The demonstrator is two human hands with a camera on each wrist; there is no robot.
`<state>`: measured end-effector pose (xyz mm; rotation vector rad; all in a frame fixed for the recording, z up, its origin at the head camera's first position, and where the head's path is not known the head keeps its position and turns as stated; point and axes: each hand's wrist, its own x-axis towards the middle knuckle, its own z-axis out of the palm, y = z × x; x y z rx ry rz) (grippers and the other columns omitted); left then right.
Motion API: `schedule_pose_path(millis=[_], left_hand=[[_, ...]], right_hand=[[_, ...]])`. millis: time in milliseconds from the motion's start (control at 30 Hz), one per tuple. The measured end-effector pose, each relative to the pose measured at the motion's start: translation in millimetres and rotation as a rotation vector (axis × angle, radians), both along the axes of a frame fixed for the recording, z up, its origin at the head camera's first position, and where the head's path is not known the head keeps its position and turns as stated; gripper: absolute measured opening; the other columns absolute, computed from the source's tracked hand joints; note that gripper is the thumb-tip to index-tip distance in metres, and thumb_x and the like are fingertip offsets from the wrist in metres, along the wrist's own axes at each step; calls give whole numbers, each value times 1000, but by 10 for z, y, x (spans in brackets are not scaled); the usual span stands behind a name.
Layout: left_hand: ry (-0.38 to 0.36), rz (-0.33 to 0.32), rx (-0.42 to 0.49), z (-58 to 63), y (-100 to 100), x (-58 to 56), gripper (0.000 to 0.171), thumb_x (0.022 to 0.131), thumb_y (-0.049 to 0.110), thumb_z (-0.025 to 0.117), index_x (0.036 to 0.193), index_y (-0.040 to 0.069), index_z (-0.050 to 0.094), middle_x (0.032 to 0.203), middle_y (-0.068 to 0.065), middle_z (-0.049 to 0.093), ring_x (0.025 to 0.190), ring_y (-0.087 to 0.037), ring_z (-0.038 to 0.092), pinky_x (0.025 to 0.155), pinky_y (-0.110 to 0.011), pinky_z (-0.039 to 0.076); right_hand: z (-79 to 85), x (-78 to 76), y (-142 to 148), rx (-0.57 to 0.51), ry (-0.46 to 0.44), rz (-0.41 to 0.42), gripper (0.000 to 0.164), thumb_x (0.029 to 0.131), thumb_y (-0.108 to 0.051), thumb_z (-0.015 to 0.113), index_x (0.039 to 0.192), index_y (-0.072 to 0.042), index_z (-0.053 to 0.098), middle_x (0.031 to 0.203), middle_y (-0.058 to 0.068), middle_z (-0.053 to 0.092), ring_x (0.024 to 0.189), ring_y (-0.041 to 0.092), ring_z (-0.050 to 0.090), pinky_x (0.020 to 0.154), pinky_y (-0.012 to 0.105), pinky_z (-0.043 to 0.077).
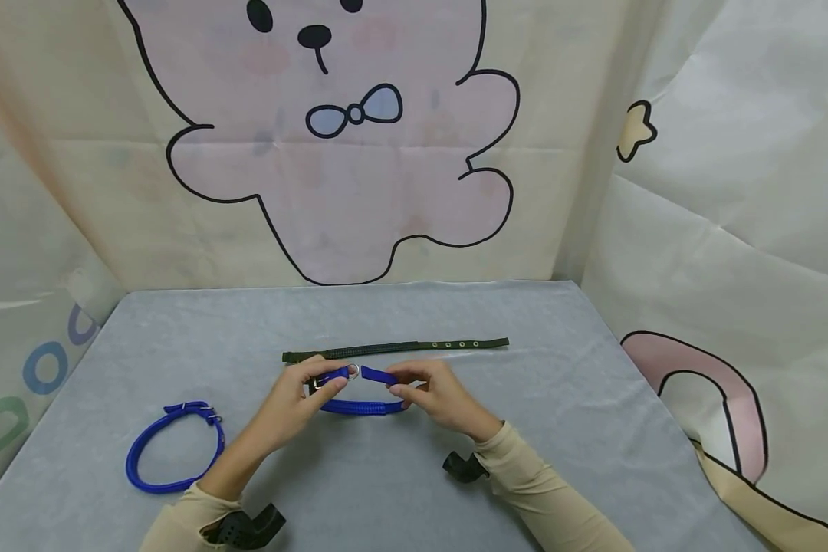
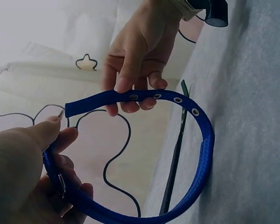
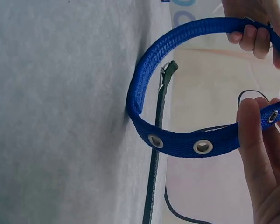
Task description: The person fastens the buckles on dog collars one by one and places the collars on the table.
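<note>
The left hand [image 1: 295, 399] and right hand [image 1: 441, 392] pinch a blue collar [image 1: 362, 408]. A green strap [image 1: 386, 349] lies at 12 o'clock; at 8, beside the left forearm [image 1: 243, 452], another collar [image 1: 136, 452].

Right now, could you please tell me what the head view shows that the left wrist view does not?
Only the head view shows the second blue collar and the drawn bow tie. Only the left wrist view shows the eyelets of the held blue collar. Both show the left hand and right hand on that collar, plus the green strap.
</note>
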<state>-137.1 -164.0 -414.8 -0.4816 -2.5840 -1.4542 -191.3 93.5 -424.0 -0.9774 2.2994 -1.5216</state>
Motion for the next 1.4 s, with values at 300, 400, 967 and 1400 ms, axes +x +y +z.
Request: schedule_pose_path(millis=[300, 400, 967, 1400], left_hand=[[-3, -41, 48, 5, 16, 21, 24, 102, 20, 61, 121, 11, 73, 105, -3, 70, 84, -8, 52, 71, -24, 43], [2, -43, 69, 7, 20, 23, 24, 103, 19, 60, 122, 11, 73, 113, -4, 72, 90, -7, 55, 74, -24, 45], [6, -76, -19, -26, 86, 42, 26, 101, 20, 63, 120, 6, 73, 113, -5, 72, 100, -10, 62, 84, -25, 53], [26, 23, 106, -2, 157, 70, 19, 96, 18, 70, 115, 15, 69, 83, -3, 62, 69, -6, 50, 59, -23, 43]], right_hand=[[-1, 33, -30, 10, 6, -10, 27, 98, -9, 65, 122, 4, 69, 112, 24, 72, 86, 38, 71, 69, 33, 61], [-2, 36, -30, 18, -1, -20, 26, 98, -8, 65, 122, 2, 70, 112, 22, 73, 87, 35, 71, 69, 29, 61], [21, 131, -99, -30, 22, 14, 24, 98, -7, 64, 120, 2, 70, 114, 23, 72, 90, 38, 71, 71, 29, 61], [1, 172, -165, -110, -5, 7, 22, 98, -3, 63, 119, 4, 67, 112, 30, 70, 92, 40, 70, 71, 34, 62]])
